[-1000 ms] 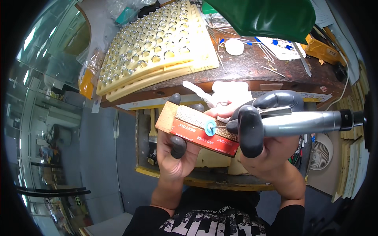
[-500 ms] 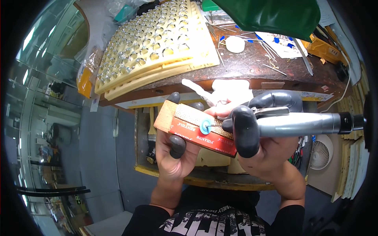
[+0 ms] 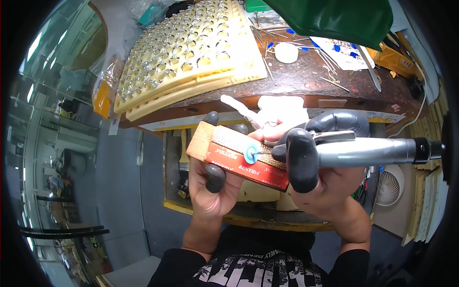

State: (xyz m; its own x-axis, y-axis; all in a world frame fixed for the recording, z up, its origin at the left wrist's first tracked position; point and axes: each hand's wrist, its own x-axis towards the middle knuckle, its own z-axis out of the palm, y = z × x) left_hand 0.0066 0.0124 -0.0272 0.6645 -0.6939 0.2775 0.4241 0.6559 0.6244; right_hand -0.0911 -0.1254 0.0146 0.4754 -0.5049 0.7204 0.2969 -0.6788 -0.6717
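Note:
My left hand (image 3: 217,191), with black finger cots on several fingertips, is closed around a wooden block (image 3: 201,140). Red printed tape covers the block's near side, and a rough, gold-brown strip runs along its top. In my right hand (image 3: 318,160), also with black finger cots, lies a silver rotary handpiece (image 3: 370,152). Its thin shank carries a light blue disc (image 3: 251,153), which sits against the block's strip and hides a little of it. The block's right end lies close to my right fingers.
Yellow trays (image 3: 191,52) of rings stand on the wooden bench (image 3: 306,83) at the far left. Thin burs, a round white piece (image 3: 286,52) and tweezers (image 3: 370,69) lie to the right. A green lamp shade (image 3: 339,21) hangs above. Below my hands is an open drawer (image 3: 229,221).
My right hand and the handpiece have shifted very slightly right, and the blue disc with them. My left hand keeps the block almost where it was.

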